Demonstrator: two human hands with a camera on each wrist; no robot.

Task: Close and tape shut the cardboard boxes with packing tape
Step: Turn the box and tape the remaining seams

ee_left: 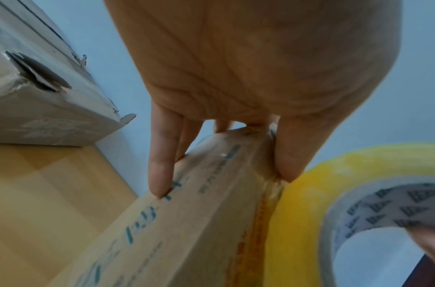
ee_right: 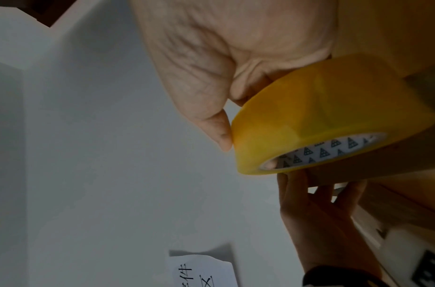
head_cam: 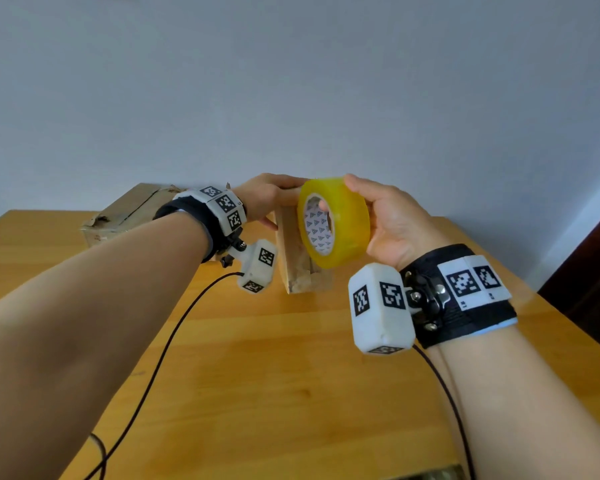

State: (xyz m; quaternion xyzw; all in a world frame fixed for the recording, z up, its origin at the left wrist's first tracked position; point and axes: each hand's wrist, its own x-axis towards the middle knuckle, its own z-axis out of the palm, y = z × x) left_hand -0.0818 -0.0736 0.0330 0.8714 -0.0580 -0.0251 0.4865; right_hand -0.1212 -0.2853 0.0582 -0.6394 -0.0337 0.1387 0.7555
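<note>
A small cardboard box [head_cam: 297, 261] stands on end on the wooden table [head_cam: 257, 375]. My left hand [head_cam: 271, 199] grips its top end, fingers on one face [ee_left: 159, 174] and thumb on the other, where old yellowish tape runs down the seam. The box [ee_left: 182, 223] shows blue printed text in the left wrist view. My right hand [head_cam: 392, 220] holds a yellow packing tape roll [head_cam: 333, 221] right against the box, thumb on the outer rim and a finger inside the core. In the right wrist view the tape roll [ee_right: 321, 116] fills the middle right.
A larger, worn cardboard box [head_cam: 129, 213] lies at the back left of the table, by the grey wall; the same box [ee_left: 39, 87] has torn corners. Black cables [head_cam: 160, 358] trail across the table. A paper note [ee_right: 201, 271] hangs on the wall.
</note>
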